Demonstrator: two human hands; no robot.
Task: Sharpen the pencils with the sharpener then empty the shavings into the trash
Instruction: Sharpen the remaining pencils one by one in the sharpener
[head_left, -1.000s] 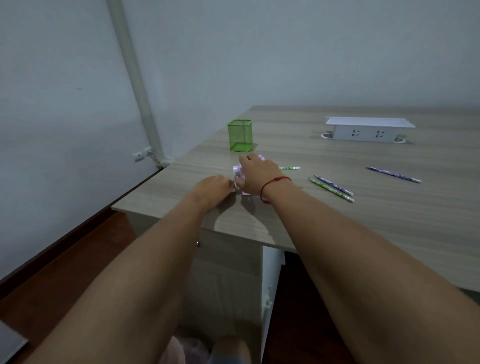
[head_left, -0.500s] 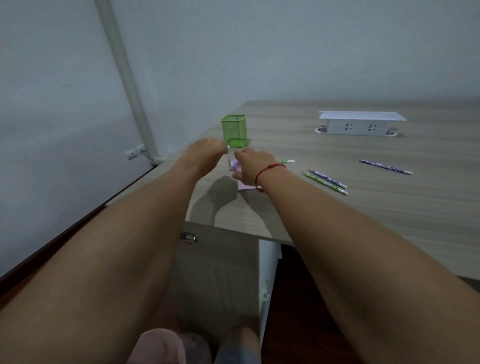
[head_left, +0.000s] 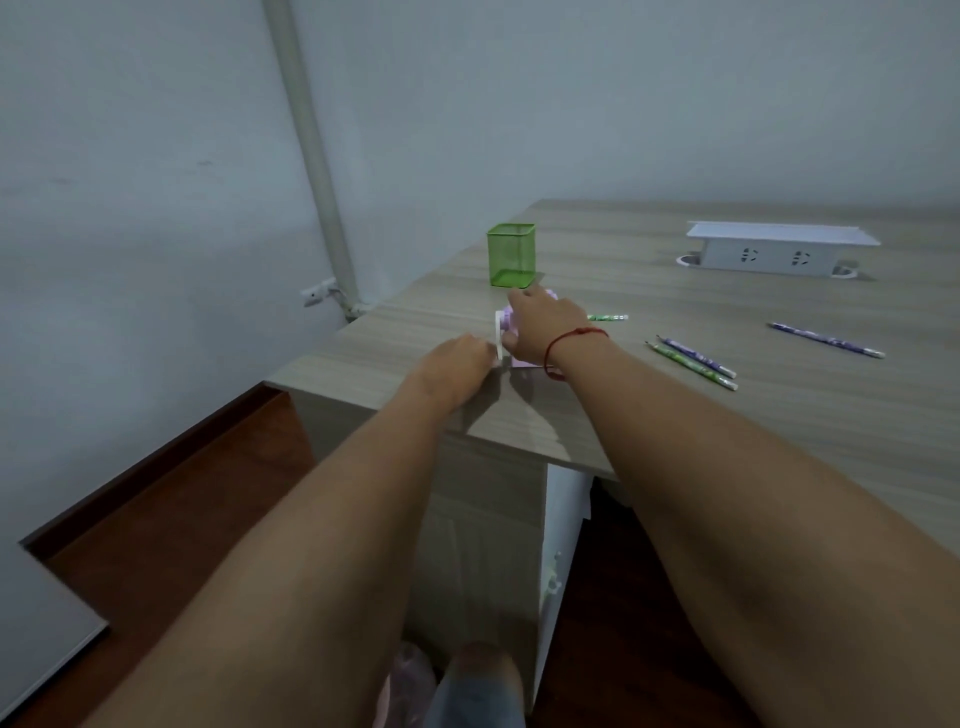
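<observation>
A small pink crank sharpener (head_left: 503, 326) stands on the wooden desk (head_left: 779, 410) near its left front corner. My right hand (head_left: 543, 330) lies over the sharpener's body and grips it, hiding most of it. My left hand (head_left: 457, 366) pinches the white crank handle (head_left: 498, 340) at the sharpener's left side, low in its turn. A green pencil (head_left: 608, 317) pokes out of the sharpener's right side. Two more pencils (head_left: 696, 361) lie side by side to the right, and a purple pencil (head_left: 826, 340) lies farther right.
A green mesh pencil cup (head_left: 511, 255) stands just behind the sharpener. A white power strip box (head_left: 779, 249) sits at the back right. A white pipe (head_left: 311, 156) runs up the wall left of the desk. Below the desk edge are a cabinet (head_left: 483, 530) and dark wood floor.
My left hand has swung from high near the green cup down to low beside the sharpener, turning the crank. My right hand has stayed on the sharpener.
</observation>
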